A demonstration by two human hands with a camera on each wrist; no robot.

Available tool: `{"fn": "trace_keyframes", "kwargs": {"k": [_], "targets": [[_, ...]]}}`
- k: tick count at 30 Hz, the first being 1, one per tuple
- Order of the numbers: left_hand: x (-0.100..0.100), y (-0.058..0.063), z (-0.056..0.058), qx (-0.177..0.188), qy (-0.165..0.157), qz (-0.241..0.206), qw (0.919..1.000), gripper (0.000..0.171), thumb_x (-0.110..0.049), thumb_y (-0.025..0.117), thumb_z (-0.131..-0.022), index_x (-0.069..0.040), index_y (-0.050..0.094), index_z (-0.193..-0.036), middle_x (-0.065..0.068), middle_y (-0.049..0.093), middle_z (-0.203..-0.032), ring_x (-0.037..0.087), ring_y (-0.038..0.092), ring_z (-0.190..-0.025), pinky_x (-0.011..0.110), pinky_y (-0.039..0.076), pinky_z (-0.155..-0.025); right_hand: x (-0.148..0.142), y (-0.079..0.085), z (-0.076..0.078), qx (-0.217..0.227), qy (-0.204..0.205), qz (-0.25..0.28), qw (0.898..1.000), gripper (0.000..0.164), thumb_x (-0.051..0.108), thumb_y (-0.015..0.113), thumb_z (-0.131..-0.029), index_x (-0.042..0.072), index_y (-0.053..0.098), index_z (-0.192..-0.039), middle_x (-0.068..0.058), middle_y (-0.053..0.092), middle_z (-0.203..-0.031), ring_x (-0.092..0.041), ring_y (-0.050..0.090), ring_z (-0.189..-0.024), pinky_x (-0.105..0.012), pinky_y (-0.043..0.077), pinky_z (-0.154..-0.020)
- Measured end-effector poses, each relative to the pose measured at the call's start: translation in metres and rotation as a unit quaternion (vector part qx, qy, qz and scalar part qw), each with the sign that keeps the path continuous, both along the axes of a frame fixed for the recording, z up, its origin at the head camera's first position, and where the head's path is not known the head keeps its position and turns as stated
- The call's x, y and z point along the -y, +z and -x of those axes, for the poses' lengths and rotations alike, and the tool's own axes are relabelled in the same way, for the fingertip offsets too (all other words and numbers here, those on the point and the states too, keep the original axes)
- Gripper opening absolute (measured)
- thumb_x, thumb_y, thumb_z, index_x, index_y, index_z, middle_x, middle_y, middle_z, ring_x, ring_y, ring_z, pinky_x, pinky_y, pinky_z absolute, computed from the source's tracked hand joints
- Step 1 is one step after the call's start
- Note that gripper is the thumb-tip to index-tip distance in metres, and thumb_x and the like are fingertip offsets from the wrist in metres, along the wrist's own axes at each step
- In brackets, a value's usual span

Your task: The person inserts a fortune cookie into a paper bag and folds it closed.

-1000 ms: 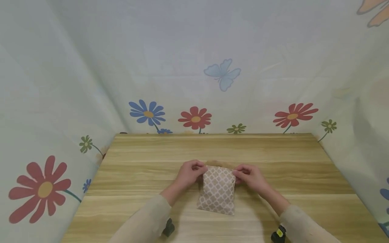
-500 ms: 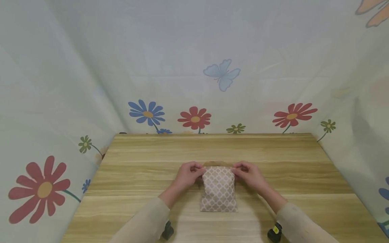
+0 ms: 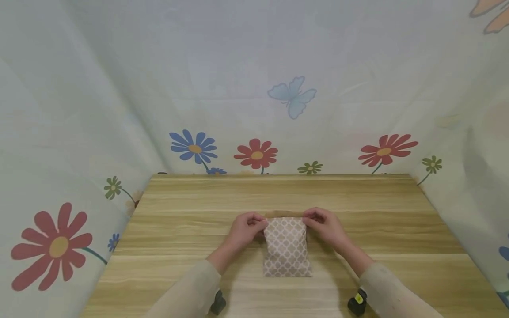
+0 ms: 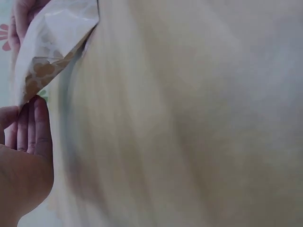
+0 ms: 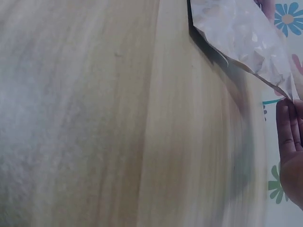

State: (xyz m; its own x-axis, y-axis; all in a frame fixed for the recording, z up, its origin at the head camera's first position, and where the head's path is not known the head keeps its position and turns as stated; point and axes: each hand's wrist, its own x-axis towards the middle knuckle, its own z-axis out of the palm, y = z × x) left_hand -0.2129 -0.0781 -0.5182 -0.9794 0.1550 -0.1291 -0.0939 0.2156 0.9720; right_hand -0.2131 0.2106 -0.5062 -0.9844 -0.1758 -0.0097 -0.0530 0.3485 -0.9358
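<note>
A small paper bag (image 3: pixel 287 249) with a white and beige lattice pattern is at the middle of the wooden table. Its far end stands raised, and a plain brown strip (image 3: pixel 283 214) shows along the top edge. My left hand (image 3: pixel 244 229) pinches the upper left corner between thumb and fingers. At the upper right corner, my right hand (image 3: pixel 326 224) pinches the bag the same way. In the left wrist view the bag (image 4: pixel 57 28) slants up from the table, its corner between thumb and fingertips. Creases show on the bag (image 5: pixel 241 33) in the right wrist view.
The wooden table (image 3: pixel 179 194) reaches back to a pale cloth wall (image 3: pixel 222 79) printed with flowers and a butterfly. Dark wrist-worn devices sit under both sleeves, one at the left (image 3: pixel 218 302) and one at the right (image 3: pixel 358 302).
The bag, tilted a second ago, now lies straighter, its near edge level and slightly to the right. The right hand has risen a little along the corner; both hands keep their hold.
</note>
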Motion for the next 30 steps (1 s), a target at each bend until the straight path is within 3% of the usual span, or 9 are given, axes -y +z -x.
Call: {"fn": "trace_keyframes", "kwargs": {"k": [7, 16, 22, 30], "targets": [[0.004, 0.010, 0.012, -0.017, -0.034, 0.034, 0.9987, 0.018, -0.014, 0.079, -0.097, 0.000, 0.075, -0.107, 0.007, 0.076, -0.092, 0.021, 0.074, -0.084, 0.036, 0.064, -0.076, -0.001, 0.000, -0.003, 0.004, 0.013, 0.015, 1.000, 0.023, 0.013, 0.072, -0.103, -0.001, 0.074, -0.121, -0.014, 0.075, -0.114, -0.016, 0.069, -0.101, -0.022, 0.057, -0.086], [0.010, 0.014, 0.019, -0.014, -0.066, 0.030, 0.9973, 0.013, -0.010, 0.078, -0.098, 0.000, 0.075, -0.107, 0.008, 0.076, -0.093, 0.024, 0.076, -0.082, 0.036, 0.065, -0.075, -0.004, -0.003, -0.003, 0.008, 0.005, 0.021, 1.000, 0.024, 0.013, 0.073, -0.102, -0.001, 0.073, -0.122, -0.013, 0.075, -0.114, -0.016, 0.068, -0.102, -0.021, 0.056, -0.086], [0.010, 0.012, 0.017, -0.007, -0.066, 0.009, 0.9978, 0.014, -0.008, 0.077, -0.099, 0.002, 0.075, -0.108, 0.011, 0.074, -0.093, 0.023, 0.074, -0.082, 0.038, 0.065, -0.078, -0.005, -0.005, -0.003, 0.015, 0.010, 0.044, 0.999, 0.027, 0.011, 0.073, -0.102, -0.004, 0.072, -0.124, -0.015, 0.074, -0.113, -0.013, 0.068, -0.101, -0.021, 0.055, -0.086], [0.014, 0.009, 0.020, 0.014, -0.091, -0.025, 0.9954, 0.015, -0.003, 0.073, -0.100, 0.003, 0.075, -0.113, 0.012, 0.073, -0.098, 0.022, 0.073, -0.085, 0.038, 0.065, -0.082, -0.008, -0.006, -0.004, 0.015, 0.028, 0.056, 0.998, 0.022, 0.008, 0.071, -0.102, -0.004, 0.073, -0.120, -0.021, 0.071, -0.128, -0.012, 0.067, -0.109, -0.020, 0.054, -0.093]]}}
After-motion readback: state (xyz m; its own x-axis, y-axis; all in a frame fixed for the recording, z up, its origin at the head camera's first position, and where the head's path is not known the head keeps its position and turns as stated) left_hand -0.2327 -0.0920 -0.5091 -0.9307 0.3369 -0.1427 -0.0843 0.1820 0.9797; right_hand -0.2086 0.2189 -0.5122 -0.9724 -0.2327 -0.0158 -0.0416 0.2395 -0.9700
